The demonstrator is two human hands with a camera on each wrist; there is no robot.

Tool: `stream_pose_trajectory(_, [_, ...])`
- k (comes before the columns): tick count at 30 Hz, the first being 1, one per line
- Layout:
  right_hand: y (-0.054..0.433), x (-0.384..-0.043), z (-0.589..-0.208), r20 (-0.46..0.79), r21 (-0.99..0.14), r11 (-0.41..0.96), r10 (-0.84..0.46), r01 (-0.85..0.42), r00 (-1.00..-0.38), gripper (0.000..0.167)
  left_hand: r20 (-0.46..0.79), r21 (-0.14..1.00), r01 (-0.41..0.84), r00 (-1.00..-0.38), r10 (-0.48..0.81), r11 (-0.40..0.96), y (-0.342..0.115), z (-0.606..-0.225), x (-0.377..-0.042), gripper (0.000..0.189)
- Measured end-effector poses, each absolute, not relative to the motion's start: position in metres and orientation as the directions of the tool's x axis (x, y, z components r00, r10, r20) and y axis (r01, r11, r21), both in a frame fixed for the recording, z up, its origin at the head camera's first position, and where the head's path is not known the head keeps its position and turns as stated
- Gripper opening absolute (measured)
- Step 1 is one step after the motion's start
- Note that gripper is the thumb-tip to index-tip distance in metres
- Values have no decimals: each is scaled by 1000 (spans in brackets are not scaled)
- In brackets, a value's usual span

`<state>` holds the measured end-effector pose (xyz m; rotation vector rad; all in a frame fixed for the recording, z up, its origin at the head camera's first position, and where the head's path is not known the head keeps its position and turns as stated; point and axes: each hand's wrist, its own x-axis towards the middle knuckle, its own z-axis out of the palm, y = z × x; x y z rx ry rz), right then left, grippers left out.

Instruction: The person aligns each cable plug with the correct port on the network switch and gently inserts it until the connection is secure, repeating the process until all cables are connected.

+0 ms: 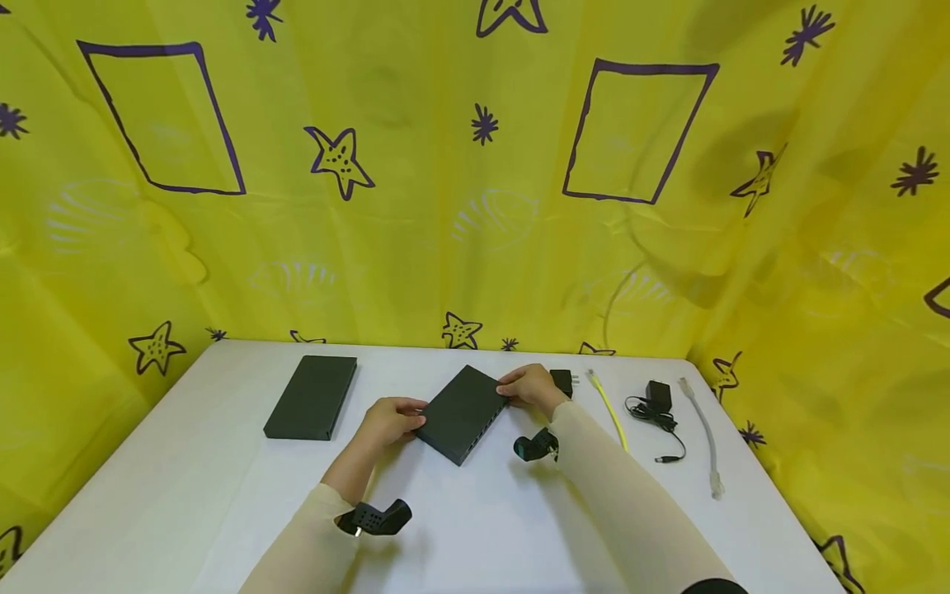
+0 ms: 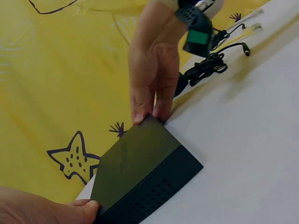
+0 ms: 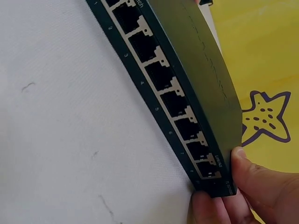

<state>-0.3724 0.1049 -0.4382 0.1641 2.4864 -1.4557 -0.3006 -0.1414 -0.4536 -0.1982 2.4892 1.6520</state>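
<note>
A black network switch (image 1: 462, 414) is held at an angle over the middle of the white table. My left hand (image 1: 389, 421) pinches its left corner between thumb and fingers. At the opposite corner my right hand (image 1: 532, 386) grips it, thumb on top and fingers beneath. In the right wrist view, the switch (image 3: 210, 93) shows a row of numbered Ethernet ports along one side. The left wrist view shows vent holes in another side of the switch (image 2: 126, 163). Beyond my left hand lies a second flat black box (image 1: 312, 398), apart from both hands.
To the right lie a black power adapter (image 1: 562, 381), partly behind my right hand, a yellow network cable (image 1: 609, 410), another adapter with a bundled cord (image 1: 657, 397) and a grey network cable (image 1: 702, 433). A yellow patterned curtain (image 1: 416, 247) hangs behind the table (image 1: 245, 503).
</note>
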Motion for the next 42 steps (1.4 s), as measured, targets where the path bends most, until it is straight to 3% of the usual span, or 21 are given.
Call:
stream_pose_trajectory(6, [105,-369,-440,-290,-827,506,-10,245,-957,25,-259,874,-235,-966,-1,425,-149,-450,-316,31])
stream_pose_trajectory(22, [104,-358,-448,-307,-859,439,-28,264,-951,28,-253,855,-238,-967,-31,461,-159,-443,-328,29])
stream_pose_trajectory(31, [109,-355,-448,-312,-872,402,-20,278,-950,26,-122,920,-184,-974,-192,346,-157,-460,-306,37])
stream_pose_trajectory(38, [116,-356,-449,-315,-869,408,-16,281,-949,28,-108,970,-157,-962,-249,187,-134,-469,-282,43])
stream_pose_trajectory(42, [116,-356,-450,-319,-869,403,-10,288,-948,28,-81,975,-136,-953,-290,175,-118,-473,-276,49])
